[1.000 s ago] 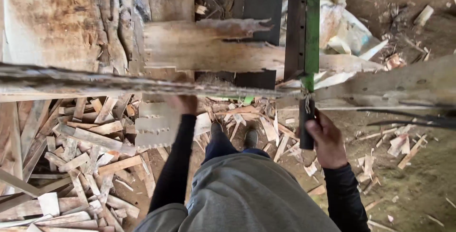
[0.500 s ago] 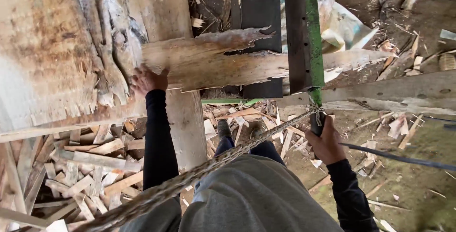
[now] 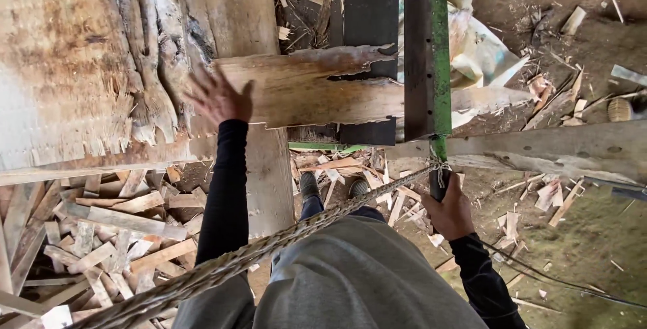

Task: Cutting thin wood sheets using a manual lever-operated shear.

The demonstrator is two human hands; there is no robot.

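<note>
Fingers spread, left hand (image 3: pixel 219 96) pressed flat on a splintered pale slab (image 3: pixel 317 93), while right hand (image 3: pixel 450 211) gripped the dark lever (image 3: pixel 439 184) below the slab's right end.

Dirt floor (image 3: pixel 593 261) littered with wood offcuts (image 3: pixel 101 235); crumpled pale sheeting (image 3: pixel 485 46) behind; daylight.

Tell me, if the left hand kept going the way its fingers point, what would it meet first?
The left hand already lies on the rough wooden slab; straight on, it would probably slide onto the bark-edged wood beyond, though depth is unclear.
</note>
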